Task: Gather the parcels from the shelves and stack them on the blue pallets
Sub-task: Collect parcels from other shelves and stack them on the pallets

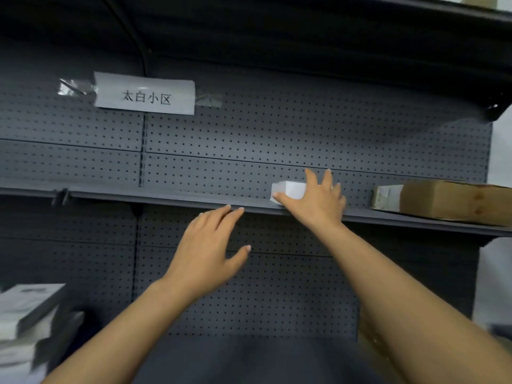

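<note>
Head view: your right hand (pixel 318 200) reaches up to the grey shelf (pixel 155 197) and meets a small white parcel (pixel 288 189) standing near the shelf's front edge. Your thumb lies against the parcel's left front corner and your fingers (pixel 328 178) spread upward over its right side, so the hand is laid against the box with the fingers splayed; whether they have closed on it you cannot tell from this angle. Your left hand (pixel 210 245) is raised below and to the left of the parcel, palm turned away from you, fingers extended and released, their tips level with the shelf's front lip and holding nothing. Well to the right on the same shelf lies a brown cardboard parcel (pixel 448 200), flat and long, with a pale label on its left end; it is apart from your right hand and runs out past the frame's right edge. Behind the shelf, a grey perforated back panel (pixel 277 134) carries a white paper sign (pixel 144 93) with four printed characters, fixed with clear tape at its left and right ends. A black cable (pixel 138 45) descends from above toward the sign. At lower left, blurred, a stack of white and grey parcels (pixel 27 314) sits at a lower level. An upper shelf (pixel 388 37) overhangs the scene, dark on its underside.
</note>
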`<state>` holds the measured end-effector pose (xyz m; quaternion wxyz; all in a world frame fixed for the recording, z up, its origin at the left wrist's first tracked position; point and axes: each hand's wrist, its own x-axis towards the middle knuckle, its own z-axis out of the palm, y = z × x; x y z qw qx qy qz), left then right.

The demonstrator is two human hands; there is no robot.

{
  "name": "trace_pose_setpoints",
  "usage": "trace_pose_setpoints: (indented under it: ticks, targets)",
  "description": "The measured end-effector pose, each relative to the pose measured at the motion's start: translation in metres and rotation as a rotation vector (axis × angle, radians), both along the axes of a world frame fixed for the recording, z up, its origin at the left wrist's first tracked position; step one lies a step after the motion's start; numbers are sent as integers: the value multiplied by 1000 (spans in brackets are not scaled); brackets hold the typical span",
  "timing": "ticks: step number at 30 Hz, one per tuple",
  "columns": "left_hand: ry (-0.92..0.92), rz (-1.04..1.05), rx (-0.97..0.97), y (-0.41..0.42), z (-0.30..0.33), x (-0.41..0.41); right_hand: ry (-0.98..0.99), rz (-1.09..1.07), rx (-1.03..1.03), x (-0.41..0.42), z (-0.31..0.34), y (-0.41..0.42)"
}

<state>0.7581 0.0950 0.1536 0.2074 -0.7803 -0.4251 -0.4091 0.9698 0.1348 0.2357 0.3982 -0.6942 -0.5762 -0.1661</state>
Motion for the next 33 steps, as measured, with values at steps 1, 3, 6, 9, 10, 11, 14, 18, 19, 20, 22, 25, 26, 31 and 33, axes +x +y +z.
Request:
trace_pose_setpoints:
  ticks: [1,3,6,9,10,11,14,18,19,20,22,25,26,31,33]
  targets:
    - [0,8,5,0,1,0,-9,-27,8,-2,-1,3]
    - [-2,18,10,0,3,-1,29,-18,54,-3,-4,6]
    - [-10,12,15,-1,5,-1,124,107,146,2,-10,3]
    - [2,8,30,1,6,3,184,251,268,9,-20,-13]
    - [-2,3,36,2,6,5,181,285,308,11,-26,-20]
    - [-10,-7,40,3,6,8,169,314,345,13,-31,-28]
    - [-34,-57,48,-1,2,18,112,378,409,21,-51,-51]
    - [-77,-114,24,-9,-11,31,44,413,335,32,-82,-71]
    - [-85,-121,11,-10,-14,34,20,419,305,34,-90,-74]
    - [-91,-128,1,-12,-18,37,-5,423,277,37,-96,-77]
    - [-97,-144,-19,-15,-25,43,-39,435,243,42,-108,-83]
    - [-124,-176,-51,-22,-35,52,-32,491,276,47,-127,-93]
    - [-137,-182,-62,-25,-40,53,-22,516,286,50,-134,-97]
    - [-182,-172,-80,-40,-75,44,-16,615,273,56,-169,-119]
    - [-195,-139,-105,-46,-91,37,-7,652,222,55,-186,-126]
